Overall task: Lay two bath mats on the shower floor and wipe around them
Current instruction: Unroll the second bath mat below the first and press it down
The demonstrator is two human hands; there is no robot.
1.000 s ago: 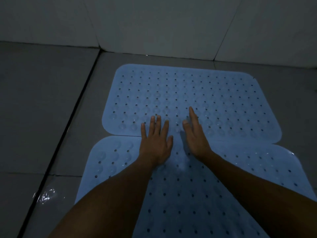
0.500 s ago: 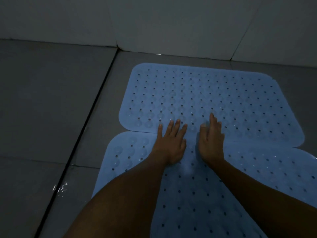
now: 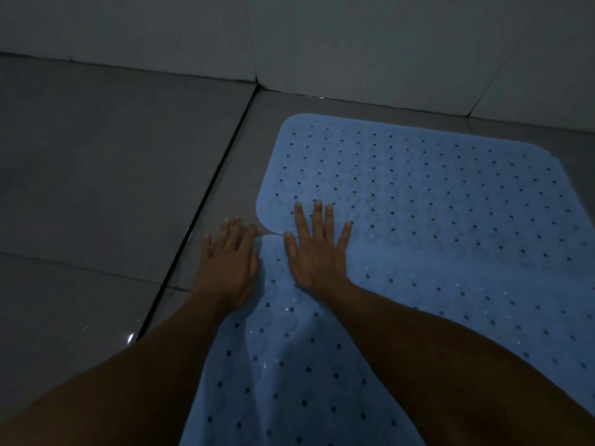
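Two pale blue bath mats lie flat on the grey tiled shower floor [image 3: 112,188], close to the base of the wall [image 3: 386,43]. The far mat [image 3: 434,188] sits nearest the wall; the near mat [image 3: 289,365] runs toward the person, and the two meet along a seam at their rounded left corners.

The right hand [image 3: 317,252] lies flat across that seam, fingers straight and spread, pressing down and gripping nothing. The left hand [image 3: 230,262] also lies flat with fingers extended, its fingertips on bare tile just left of the mats and its palm at the near mat's edge; it holds nothing.

Judgement on handling: both mats appear thin, soft and floppy, perforated throughout, with suction cups showing through as faint rings. They should be light and should bend readily. A ripple in the near mat suggests it is not fully seated. Wet glints on the tile suggest a slippery surface. Repositioning would best be done by lifting a corner or edge; seating calls for flat palm pressure.
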